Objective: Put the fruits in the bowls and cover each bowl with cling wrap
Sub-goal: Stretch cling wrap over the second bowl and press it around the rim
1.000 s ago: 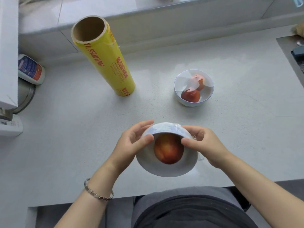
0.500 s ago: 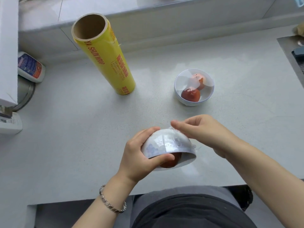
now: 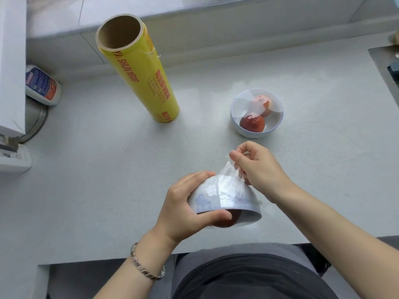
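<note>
Over the counter (image 3: pixel 103 190), left hand (image 3: pixel 183 214) grips bowl (image 3: pixel 205 201), right hand (image 3: pixel 261 169) pinches wrap (image 3: pixel 230 176).

Pale speckled countertop (image 3: pixel 90 190), grey ledge (image 3: pixel 216 16) behind, soft daylight

A silver chain-link bracelet (image 3: pixel 146 267) rings the left hand's (image 3: pixel 183 210) wrist; forearms unsleeved; black top (image 3: pixel 248 279) over grey garment (image 3: pixel 216 253), lower centre.
</note>
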Motion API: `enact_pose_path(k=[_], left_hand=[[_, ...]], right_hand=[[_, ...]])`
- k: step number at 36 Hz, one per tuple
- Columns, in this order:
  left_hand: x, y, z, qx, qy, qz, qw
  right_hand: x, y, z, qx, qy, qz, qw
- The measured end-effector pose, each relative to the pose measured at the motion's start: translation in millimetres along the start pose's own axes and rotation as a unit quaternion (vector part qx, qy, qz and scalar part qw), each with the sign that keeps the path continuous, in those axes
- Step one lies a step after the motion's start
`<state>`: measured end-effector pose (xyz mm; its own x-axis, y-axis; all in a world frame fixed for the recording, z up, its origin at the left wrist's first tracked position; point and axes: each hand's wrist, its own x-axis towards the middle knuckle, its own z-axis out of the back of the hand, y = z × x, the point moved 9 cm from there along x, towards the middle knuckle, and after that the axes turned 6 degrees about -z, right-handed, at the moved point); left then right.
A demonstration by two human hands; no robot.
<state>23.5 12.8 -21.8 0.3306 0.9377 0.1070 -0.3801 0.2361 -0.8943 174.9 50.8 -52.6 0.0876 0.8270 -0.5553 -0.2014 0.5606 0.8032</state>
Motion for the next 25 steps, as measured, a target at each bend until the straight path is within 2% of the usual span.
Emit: enact_pose_path(k=[3, 8, 11, 15, 19, 21, 25], left_hand=[[1, -3, 2, -0.008, -0.012, -0.013, 1.000], [3, -12, 7, -0.021, -0.028, -0.053, 0.998], [4, -17, 8, -0.019, -0.025, -0.081, 0.996], [2, -19, 10, -0.022, -0.024, -0.104, 0.994], [-2, -21, 9, -0.020, -0.004, -0.127, 0.992], [-3, -20, 5, -0.012, 0.011, -0.128, 0.992], [-5, -13, 4, -0.015, 0.010, -0.111, 0.994]], right_hand=[[1, 2, -2, -0.025, 0.003, 0.024, 0.999], [-1, 1, -7, -0.093, 0.063, 0.027, 0.993], [-5, -11, -12, -0.054, 0.139, -0.041, 0.988], [-6, -27, -11, 0.001, 0.156, -0.116, 0.981], [-14, -44, -22, 0.056, 0.219, -0.196, 0.954], [-15, -47, -22, 0.061, 0.210, -0.196, 0.956], [-3, -41, -1, -0.020, 0.076, -0.086, 0.993]])
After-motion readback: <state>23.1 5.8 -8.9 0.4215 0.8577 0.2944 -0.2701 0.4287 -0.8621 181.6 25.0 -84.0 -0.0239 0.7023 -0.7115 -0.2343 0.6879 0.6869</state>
